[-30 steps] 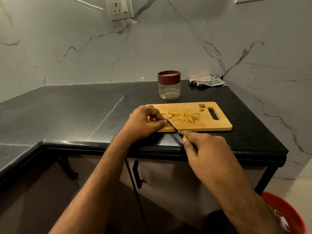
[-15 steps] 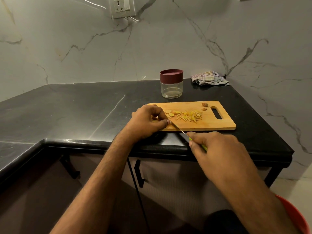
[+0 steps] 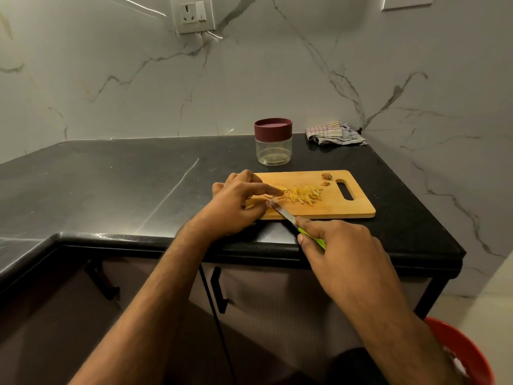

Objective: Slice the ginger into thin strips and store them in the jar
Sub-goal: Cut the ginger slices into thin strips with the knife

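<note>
left hand (image 3: 236, 204) pinning ginger slices (image 3: 277, 190) on board (image 3: 347, 207) | right hand (image 3: 341, 251) grip clamped on knife (image 3: 294, 219) | jar (image 3: 273, 141) lidded, centre frame

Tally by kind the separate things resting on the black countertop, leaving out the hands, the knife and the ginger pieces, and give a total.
Jars: 1, the lidded jar
Cutting boards: 1, the wooden board
Cloths: 1, the crumpled checked cloth
Total: 3

Black tabletop (image 3: 111, 176), tan board (image 3: 333, 207), yellow ginger strips (image 3: 304, 194), maroon-lidded clear jar (image 3: 273, 143), green knife handle (image 3: 312, 238), striped cloth (image 3: 334, 133), grey-veined white wall (image 3: 277, 65), red bin (image 3: 469, 354)
</note>
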